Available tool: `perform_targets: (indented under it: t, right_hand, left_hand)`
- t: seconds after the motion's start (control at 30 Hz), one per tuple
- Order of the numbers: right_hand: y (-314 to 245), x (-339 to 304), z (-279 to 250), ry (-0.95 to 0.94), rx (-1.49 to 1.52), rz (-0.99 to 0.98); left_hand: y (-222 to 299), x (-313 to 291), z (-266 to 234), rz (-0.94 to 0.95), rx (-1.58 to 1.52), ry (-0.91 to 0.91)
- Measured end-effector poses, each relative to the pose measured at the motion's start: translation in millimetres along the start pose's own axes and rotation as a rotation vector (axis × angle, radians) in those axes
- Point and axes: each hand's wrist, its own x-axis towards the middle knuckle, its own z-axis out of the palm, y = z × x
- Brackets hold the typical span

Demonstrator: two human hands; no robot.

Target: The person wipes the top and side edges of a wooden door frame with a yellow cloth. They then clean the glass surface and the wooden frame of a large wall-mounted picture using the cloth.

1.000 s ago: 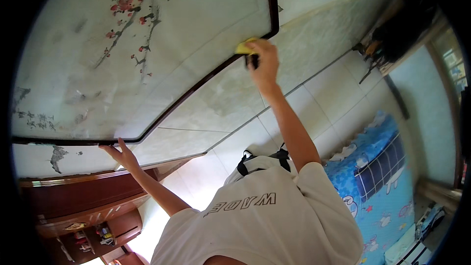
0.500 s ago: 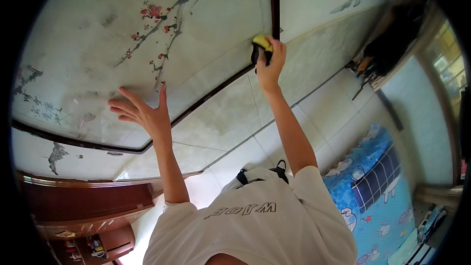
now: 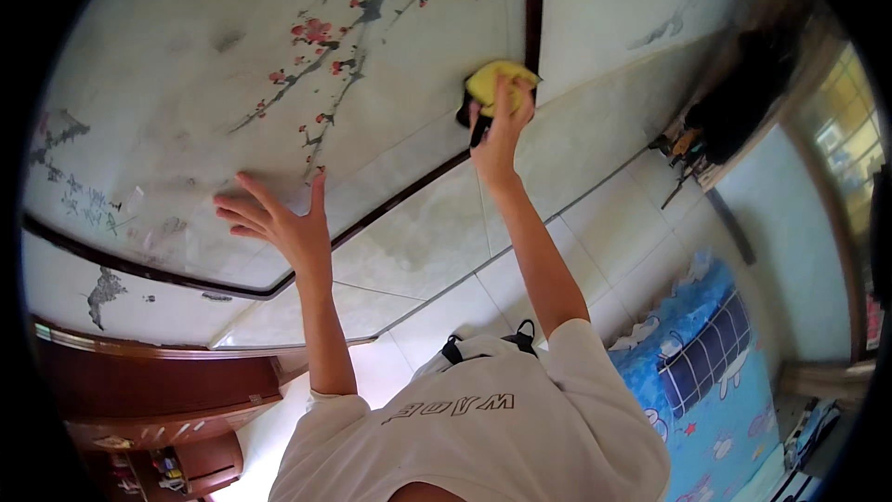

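Note:
A large pale panel [image 3: 195,112] painted with red blossoms on dark branches stands before me, edged by a dark frame [image 3: 395,206]. My left hand [image 3: 283,228] rests against its lower part with the fingers spread, holding nothing. At the panel's lower right corner, my right hand [image 3: 502,135] grips a yellow and black cleaning cloth [image 3: 497,84]. The cloth lies against the panel beside the upright part of the frame, and the fingers press over its yellow face.
Tiled wall [image 3: 418,242] runs below the frame down to a light tiled floor [image 3: 455,302]. A bed with blue patterned bedding [image 3: 715,409] is at the right. Reddish-brown wooden furniture [image 3: 158,381] stands at the lower left. Dark items [image 3: 743,84] hang at the far right.
The cloth shows more of its yellow face now, spread flatter against the panel under my right hand. My left hand stays on the panel. The whole view has shifted slightly.

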Motion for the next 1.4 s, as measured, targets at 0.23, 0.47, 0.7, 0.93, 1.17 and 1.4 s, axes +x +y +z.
perform_targets:
  t: [0.23, 0.47, 0.7, 0.93, 1.17, 1.4]
  right_hand:
    - [-107, 12, 34, -0.101, 0.098, -0.374]
    - [-66, 92, 25, 0.139, 0.047, -0.293]
    - [-145, 30, 58, -0.137, 0.191, -0.646]
    - [-18, -32, 23, -0.413, 0.046, -0.68]
    - [-104, -35, 56, 0.009, 0.469, -0.069]
    - [-254, -151, 117, -0.704, 0.336, -0.939]
  left_hand:
    - [2, 0, 2, 0.021, -0.027, 0.026]
    - [-20, -5, -45, 0.085, -0.081, -0.036]
    - [-71, 18, -75, 0.08, -0.176, 0.211]
    - [-92, 10, -86, 0.022, -0.256, 0.166]
    - [-90, 28, -126, -0.124, -0.517, -0.097]
    - [-103, 33, -142, -0.066, -0.729, 0.136]
